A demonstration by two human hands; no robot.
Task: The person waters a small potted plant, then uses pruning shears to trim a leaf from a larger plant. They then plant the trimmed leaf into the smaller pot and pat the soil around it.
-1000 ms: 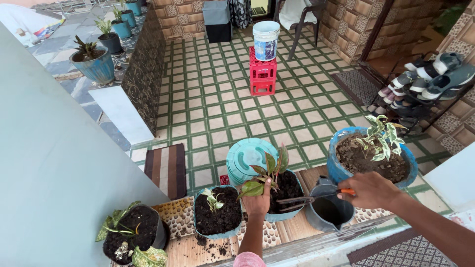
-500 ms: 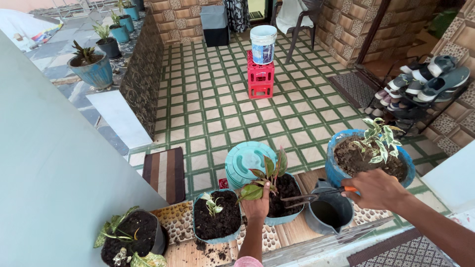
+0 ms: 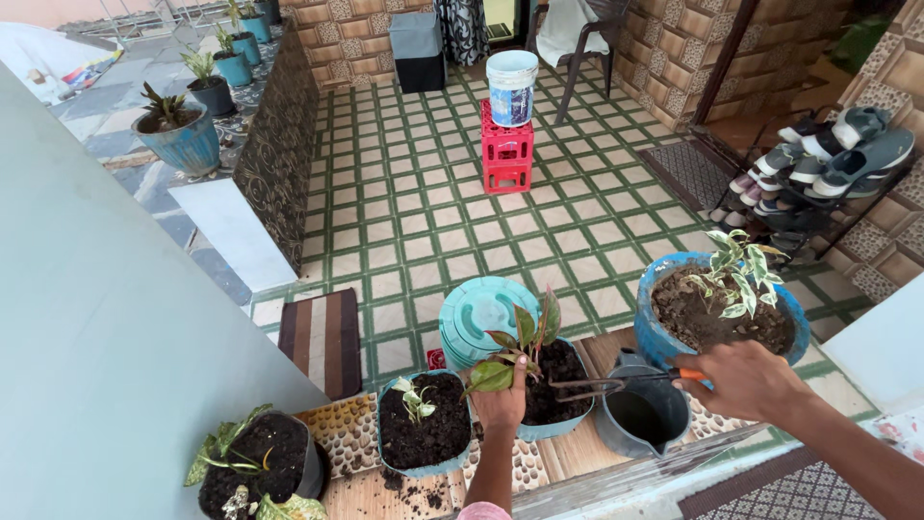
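The left hand (image 3: 500, 404) still pinches the stem of the small plant with green and reddish leaves (image 3: 520, 339), fingers pressed together around it at the rim of the middle blue pot (image 3: 553, 380), which is full of dark soil. The right hand (image 3: 746, 377) is closed around the orange handle of the pruning shears (image 3: 602, 385), whose dark blades point left over the soil toward the plant's base.

Compared with a second ago, very little has shifted: the right hand has drifted slightly right and down, and the blades stay near the stem without visibly closing on it; whether they touch it cannot be told. The plant stands in the same place and keeps all its leaves.

A grey watering jug (image 3: 640, 409) sits just below the shears. The smaller potted seedling (image 3: 421, 416) stands beside the left hand on the worktop (image 3: 568, 448), and the large blue pot with a variegated plant (image 3: 722, 313) is behind the right hand.
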